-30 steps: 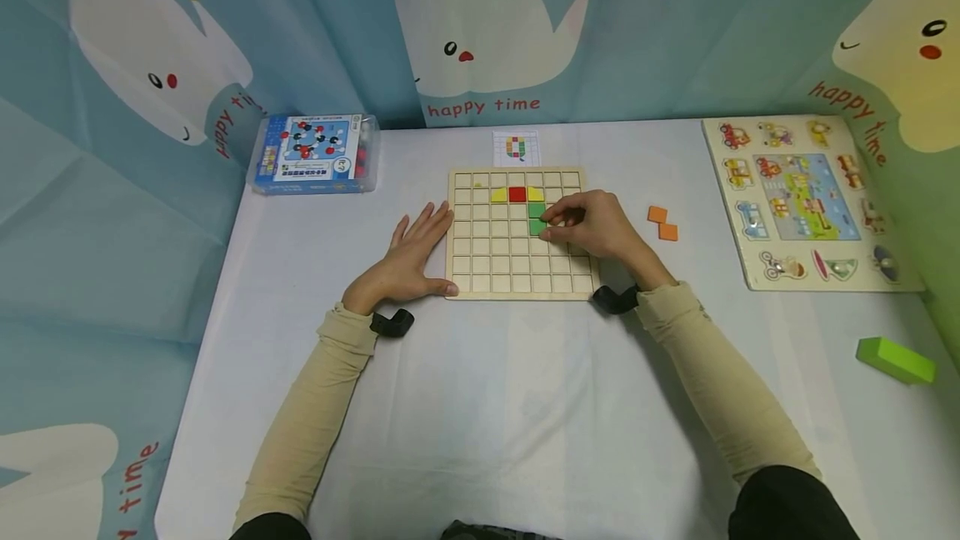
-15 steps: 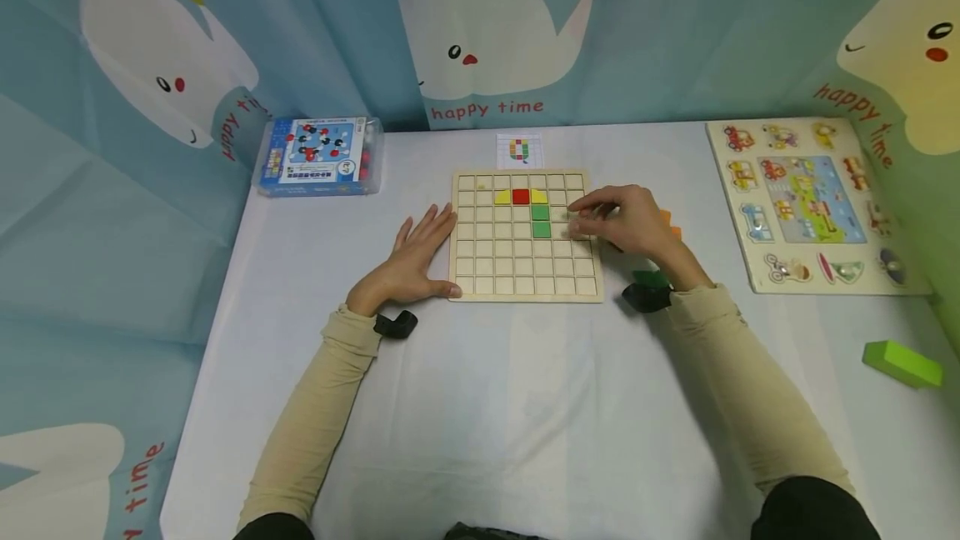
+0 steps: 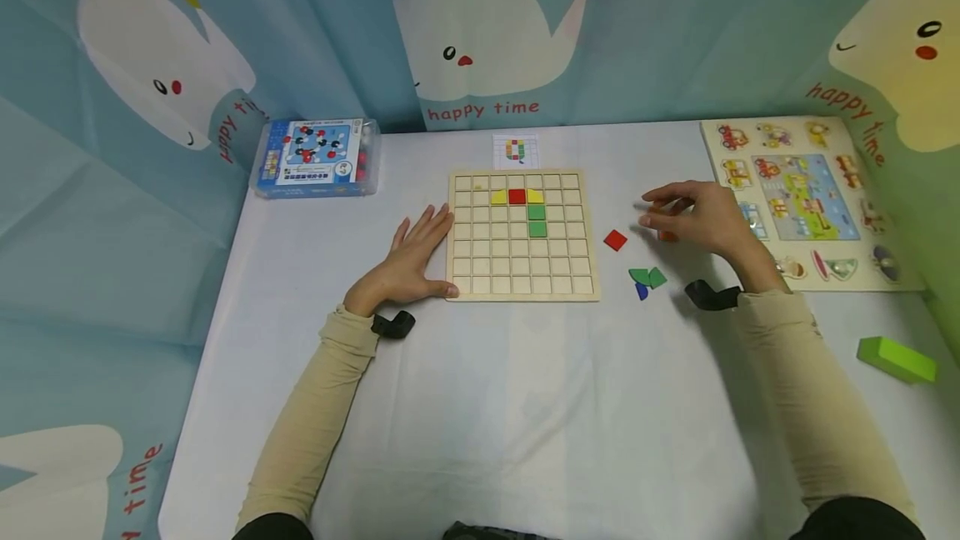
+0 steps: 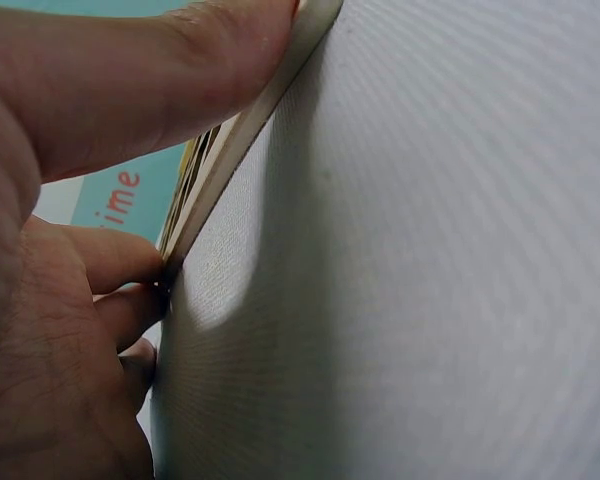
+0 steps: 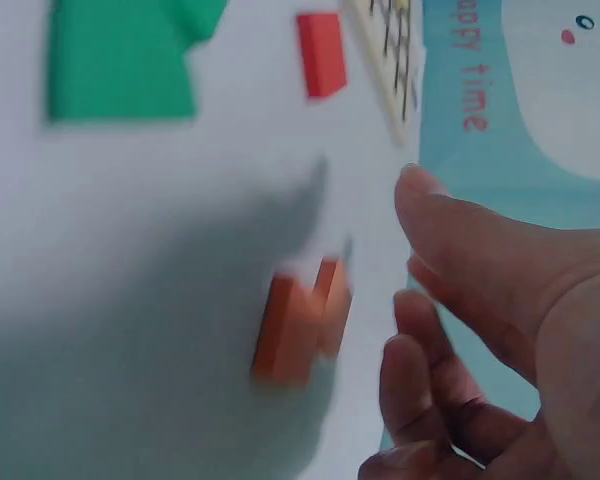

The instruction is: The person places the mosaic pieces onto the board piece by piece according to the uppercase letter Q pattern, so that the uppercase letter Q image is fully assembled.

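My left hand (image 3: 405, 265) rests with straight fingers against the left edge of a wooden grid board (image 3: 520, 283), its thumb on the lower corner. Set in the board are a red square tile (image 3: 517, 197), two yellow tiles and two green square tiles (image 3: 537, 228). To the right of the board, my right hand (image 3: 701, 219) hovers above orange tiles (image 5: 285, 335), which it mostly hides in the head view. Its thumb and fingers are apart, with nothing between them in the right wrist view. Nearby lie a red tile (image 3: 615, 240), green tiles (image 3: 656, 277) and a blue tile (image 3: 641, 292).
A small pattern card (image 3: 528, 150) lies behind the board. The plastic box (image 3: 315, 157) stands at the back left. On the right are a picture puzzle board (image 3: 765, 269), partly under my right hand, and a green block (image 3: 896, 359).
My right hand has moved right, from the green tiles on the board to above the orange tiles. The loose red, green and blue tiles have come into sight. My left hand stays put.
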Tool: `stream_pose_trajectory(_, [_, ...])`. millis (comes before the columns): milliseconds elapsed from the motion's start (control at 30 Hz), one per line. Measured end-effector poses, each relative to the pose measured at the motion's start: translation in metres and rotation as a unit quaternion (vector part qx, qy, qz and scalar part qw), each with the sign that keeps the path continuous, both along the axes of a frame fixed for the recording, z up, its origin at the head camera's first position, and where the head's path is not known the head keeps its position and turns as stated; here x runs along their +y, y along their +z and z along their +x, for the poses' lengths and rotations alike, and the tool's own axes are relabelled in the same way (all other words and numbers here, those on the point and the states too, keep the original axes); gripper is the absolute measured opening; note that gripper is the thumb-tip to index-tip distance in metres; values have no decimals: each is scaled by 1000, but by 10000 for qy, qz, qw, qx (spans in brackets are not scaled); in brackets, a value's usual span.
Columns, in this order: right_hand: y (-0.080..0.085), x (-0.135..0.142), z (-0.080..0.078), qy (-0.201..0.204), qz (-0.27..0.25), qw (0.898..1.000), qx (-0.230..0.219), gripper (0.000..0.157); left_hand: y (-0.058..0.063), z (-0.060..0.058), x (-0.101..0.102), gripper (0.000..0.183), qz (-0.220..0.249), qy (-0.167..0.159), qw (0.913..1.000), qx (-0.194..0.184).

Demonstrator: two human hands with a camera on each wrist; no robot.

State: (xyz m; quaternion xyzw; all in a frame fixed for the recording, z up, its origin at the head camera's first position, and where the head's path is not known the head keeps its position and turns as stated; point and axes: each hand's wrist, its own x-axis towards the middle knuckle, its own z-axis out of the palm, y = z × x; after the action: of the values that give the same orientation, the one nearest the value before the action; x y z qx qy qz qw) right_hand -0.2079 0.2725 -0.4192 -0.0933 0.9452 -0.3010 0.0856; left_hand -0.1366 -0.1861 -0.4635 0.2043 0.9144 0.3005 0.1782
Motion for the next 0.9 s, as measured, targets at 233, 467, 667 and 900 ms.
stream_pose_trajectory(233, [-7, 17, 5, -9, 317, 9993, -181, 48, 0, 1, -1, 122, 90, 2, 10000, 1])
stream_pose_trajectory(467, [-11, 18, 10, -46, 322, 9992, -229, 48, -1, 1, -1, 122, 124, 5, 9999, 14])
stream_pose_trajectory(667, [-13, 12, 11, -94, 272, 9995, -160, 39, -2, 0, -1, 123, 93, -1, 9999, 41])
stream_pose_trajectory(900, [-15, 5, 13, -32, 402, 9992, -61, 31, -1, 1, 0, 122, 96, -1, 9999, 37])
